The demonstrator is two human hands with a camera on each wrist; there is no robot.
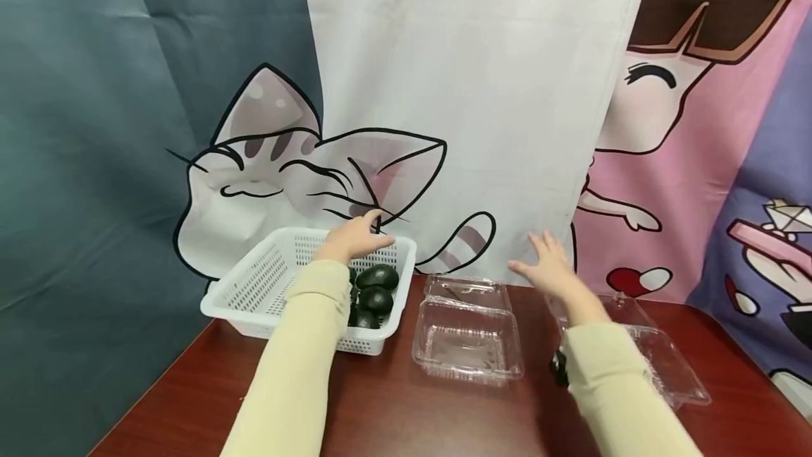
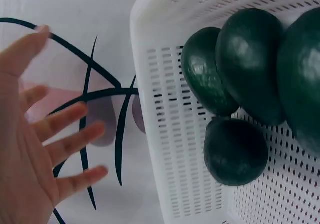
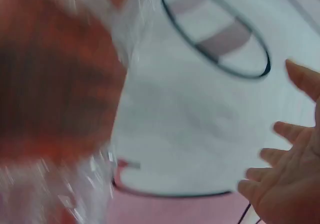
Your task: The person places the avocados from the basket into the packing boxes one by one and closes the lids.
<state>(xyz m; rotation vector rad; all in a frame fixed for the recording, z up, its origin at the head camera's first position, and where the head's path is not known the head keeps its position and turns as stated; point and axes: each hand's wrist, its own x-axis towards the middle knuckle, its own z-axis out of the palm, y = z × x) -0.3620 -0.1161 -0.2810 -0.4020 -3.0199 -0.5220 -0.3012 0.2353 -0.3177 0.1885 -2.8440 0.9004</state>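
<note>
Printed curtain [image 1: 482, 90] backs the red table [image 1: 400, 418]; a narrow gap parts basket [image 1: 254, 291] from clear box [image 1: 468, 374]. Left hand [image 1: 352, 236] and right hand [image 1: 550, 268] hover; fingers spread.

In the head view, the left sleeve [image 1: 298, 365] covers part of the white basket [image 1: 250, 326] and some dark green fruits [image 1: 376, 300], so their number cannot be told; the right sleeve [image 1: 618, 379] hides part of a clear container [image 1: 675, 365]. Both sleeves run off the bottom edge. A small dark object [image 1: 558, 368] by the right cuff is unclear. The left wrist view crops the left hand [image 2: 25, 159], the basket and the rightmost fruit. The right wrist view is blurred, its clear plastic [image 3: 82, 189] smeared, the right hand [image 3: 295, 179] cropped.
</note>
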